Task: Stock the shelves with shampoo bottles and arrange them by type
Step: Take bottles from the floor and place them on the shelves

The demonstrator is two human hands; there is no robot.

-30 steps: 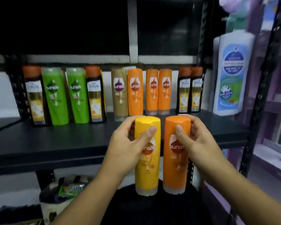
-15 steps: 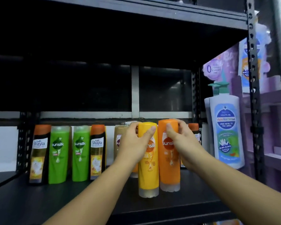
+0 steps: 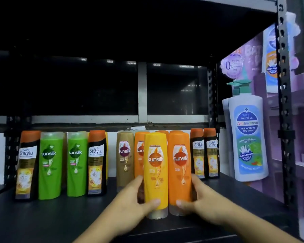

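Shampoo bottles (image 3: 76,162) stand upright in a row at the back of the black shelf (image 3: 60,216). White pump bottle (image 3: 247,137) at the right end. Yellow bottle (image 3: 155,165) and orange bottle (image 3: 180,163) stand mid-shelf in front of the row, side by side, touching. Left hand (image 3: 130,199) grips the yellow bottle low down; right hand (image 3: 200,199) grips the orange bottle low down.

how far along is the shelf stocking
Done: a back row stands on the shelf, the two green bottles side by side. In hand: left hand grips the yellow bottle, right hand the orange bottle, both upright at the front. Left: the Shayla bottles sit split apart, unsorted.
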